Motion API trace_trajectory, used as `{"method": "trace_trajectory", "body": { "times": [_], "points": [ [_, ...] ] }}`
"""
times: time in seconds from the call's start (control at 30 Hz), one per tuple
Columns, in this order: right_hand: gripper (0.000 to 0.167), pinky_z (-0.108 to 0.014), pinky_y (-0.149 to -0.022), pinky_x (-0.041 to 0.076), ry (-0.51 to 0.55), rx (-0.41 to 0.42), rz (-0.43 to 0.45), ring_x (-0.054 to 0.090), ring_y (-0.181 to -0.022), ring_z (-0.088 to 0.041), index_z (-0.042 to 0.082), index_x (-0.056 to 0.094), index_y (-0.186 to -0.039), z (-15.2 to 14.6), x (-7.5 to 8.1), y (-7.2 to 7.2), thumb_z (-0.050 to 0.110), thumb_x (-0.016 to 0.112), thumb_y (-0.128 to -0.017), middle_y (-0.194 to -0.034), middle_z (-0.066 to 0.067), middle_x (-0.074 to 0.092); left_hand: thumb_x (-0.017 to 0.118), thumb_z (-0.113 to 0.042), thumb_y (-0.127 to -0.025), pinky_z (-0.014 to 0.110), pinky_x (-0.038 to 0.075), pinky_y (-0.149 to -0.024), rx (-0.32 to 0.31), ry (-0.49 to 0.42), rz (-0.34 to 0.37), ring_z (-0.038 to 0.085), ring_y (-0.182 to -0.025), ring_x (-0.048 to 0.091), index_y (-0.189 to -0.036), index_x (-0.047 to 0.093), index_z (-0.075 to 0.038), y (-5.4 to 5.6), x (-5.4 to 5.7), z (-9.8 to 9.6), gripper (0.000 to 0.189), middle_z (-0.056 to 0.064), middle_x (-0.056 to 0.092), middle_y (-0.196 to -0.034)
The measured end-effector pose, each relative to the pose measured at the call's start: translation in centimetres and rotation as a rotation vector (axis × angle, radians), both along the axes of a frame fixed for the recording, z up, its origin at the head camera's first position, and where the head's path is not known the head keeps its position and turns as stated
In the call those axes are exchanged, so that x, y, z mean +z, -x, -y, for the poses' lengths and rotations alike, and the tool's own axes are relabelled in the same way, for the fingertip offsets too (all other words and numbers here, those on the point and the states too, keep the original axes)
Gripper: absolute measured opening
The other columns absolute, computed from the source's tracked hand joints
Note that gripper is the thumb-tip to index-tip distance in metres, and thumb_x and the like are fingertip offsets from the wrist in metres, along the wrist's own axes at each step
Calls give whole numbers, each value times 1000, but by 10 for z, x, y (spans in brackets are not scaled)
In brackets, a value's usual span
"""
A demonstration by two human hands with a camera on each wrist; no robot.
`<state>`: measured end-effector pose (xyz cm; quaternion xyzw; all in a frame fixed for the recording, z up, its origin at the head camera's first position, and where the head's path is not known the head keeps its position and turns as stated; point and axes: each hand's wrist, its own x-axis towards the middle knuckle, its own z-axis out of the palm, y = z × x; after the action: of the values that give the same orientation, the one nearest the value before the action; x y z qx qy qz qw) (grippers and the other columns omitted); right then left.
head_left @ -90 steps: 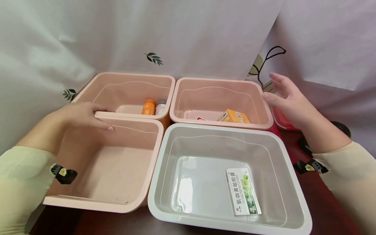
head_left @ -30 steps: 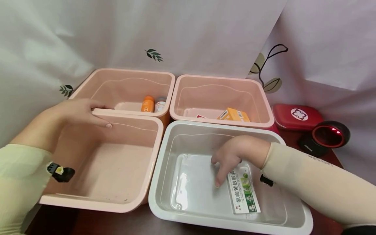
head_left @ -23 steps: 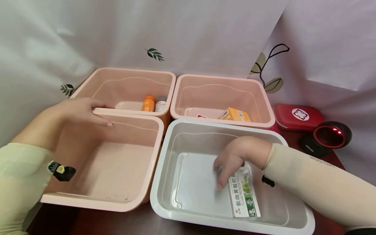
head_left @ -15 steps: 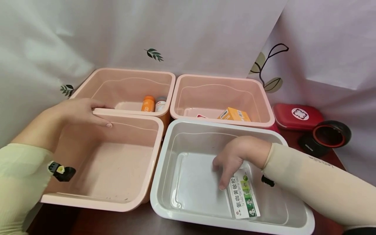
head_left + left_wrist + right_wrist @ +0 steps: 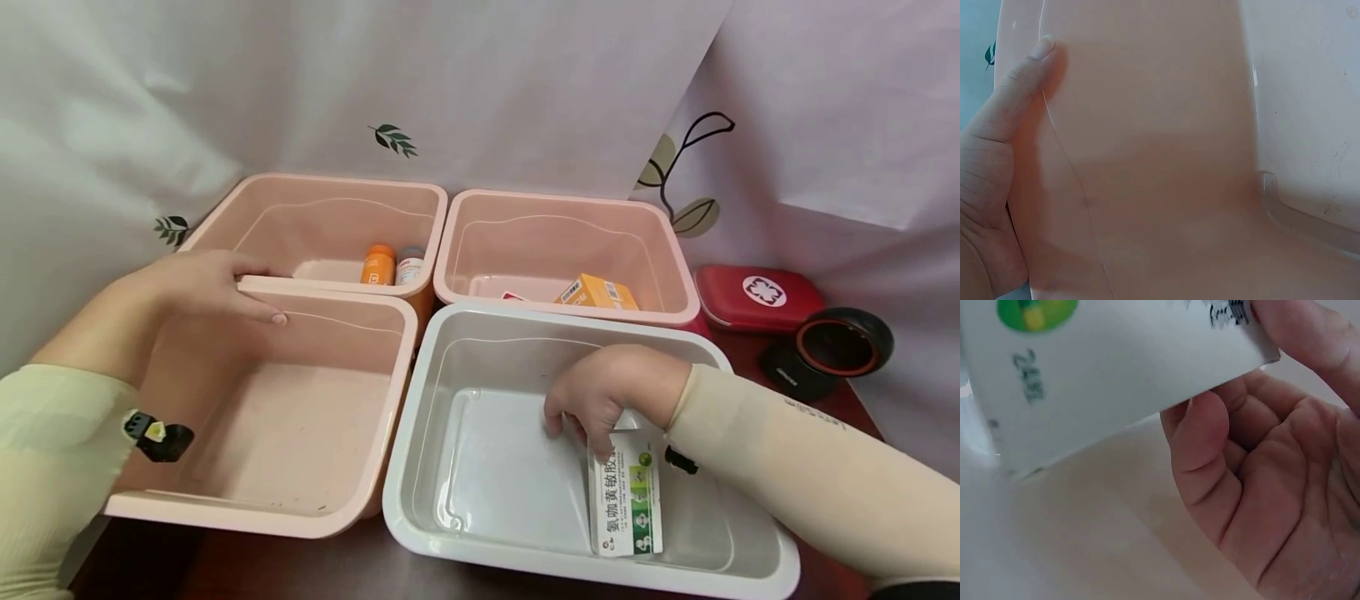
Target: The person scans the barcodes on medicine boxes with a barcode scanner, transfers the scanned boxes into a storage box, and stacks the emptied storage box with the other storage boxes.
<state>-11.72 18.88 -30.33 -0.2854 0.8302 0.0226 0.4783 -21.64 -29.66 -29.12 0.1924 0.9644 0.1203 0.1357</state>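
In the head view my right hand (image 5: 603,387) reaches down into the grey-white bin (image 5: 409,467) at front right. Its thumb and fingers pinch one end of a flat white-and-green medicine box (image 5: 624,504), whose top end is tilted up. The right wrist view shows the box (image 5: 1104,381) caught between thumb and curled fingers; the fingertips behind it are partly hidden. My left hand (image 5: 198,285) grips the far rim of the front-left pink bin (image 5: 300,433). Its thumb (image 5: 1029,75) lies along the inside wall, and the other fingers go over the rim.
Behind stand two more pink bins. The left one (image 5: 322,221) holds an orange bottle (image 5: 378,265) and a grey-capped bottle (image 5: 410,267); the right one (image 5: 555,237) holds a yellow box (image 5: 598,293). A red case (image 5: 757,298) and a black scanner-like device (image 5: 840,346) sit at right.
My right hand has come from above the right side down into the grey-white bin and taken hold of the medicine box, raising its far end. The left hand has stayed on the rim.
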Motion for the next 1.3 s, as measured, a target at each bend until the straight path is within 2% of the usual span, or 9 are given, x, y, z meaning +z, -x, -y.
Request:
{"method": "trace_trajectory", "body": {
  "times": [0.1,0.2,0.37,0.6,0.77,0.87,1.03,1.13,1.3],
  "points": [
    [48,-32,-78,56,78,-29,35,67,-81,-10,15,73,-117,-1,0,3,2,94,-76,-83,6,70,91,-45,-83,54,48,-95,-1,2,-2,28,-108,64,-143,66,-3,0,-1,1,77,11,73,-119],
    [45,-30,-75,56,220,-71,71,68,-81,-10,14,71,-121,-1,0,8,4,90,-82,-85,5,71,91,-44,-83,54,48,-95,-3,4,-7,29,-108,64,-142,66,-3,0,-1,2,76,11,74,-119],
    [52,-30,-80,55,380,-133,117,69,-85,-11,11,68,-128,-1,2,13,2,91,-82,-92,5,73,91,-45,-84,54,48,-95,-9,1,-2,28,-108,65,-142,66,-3,0,-2,2,75,11,74,-120],
    [53,-31,-84,56,360,-180,180,70,-86,-14,10,70,-121,-3,7,14,-7,91,-75,-92,1,75,91,-46,-84,53,48,-94,-7,1,6,27,-108,63,-141,68,-6,-1,-2,2,74,9,73,-120],
    [56,-31,-80,54,303,-157,166,70,-84,-12,11,68,-127,-5,10,12,2,93,-77,-87,3,75,90,-46,-84,56,47,-96,-4,4,0,31,-112,64,-144,65,-3,-1,-2,2,77,14,73,-123],
    [61,-30,-73,55,232,-169,225,70,-79,-13,11,66,-130,-5,10,10,8,96,-77,-91,1,76,90,-46,-84,55,47,-96,-6,8,-5,31,-112,64,-144,65,-4,0,-2,2,77,13,73,-123],
    [28,-21,-51,45,105,-124,326,55,-56,-10,15,76,-97,-4,8,7,13,96,-79,-87,2,76,90,-46,-84,54,47,-95,-12,13,-12,30,-111,64,-143,66,-5,0,-1,2,76,12,73,-122],
    [22,-21,-54,43,160,-73,275,56,-59,-7,19,74,-83,-5,8,9,13,95,-79,-83,8,76,91,-47,-83,54,47,-95,-6,11,-14,29,-109,64,-143,67,-6,-1,-1,2,76,10,74,-121],
    [21,-25,-70,53,378,-47,154,68,-79,-6,20,75,-86,-6,12,11,9,92,-80,-88,12,76,91,-48,-83,55,48,-95,-4,-2,-9,29,-110,65,-143,66,-5,-2,0,1,78,11,73,-122]
  ]
}}
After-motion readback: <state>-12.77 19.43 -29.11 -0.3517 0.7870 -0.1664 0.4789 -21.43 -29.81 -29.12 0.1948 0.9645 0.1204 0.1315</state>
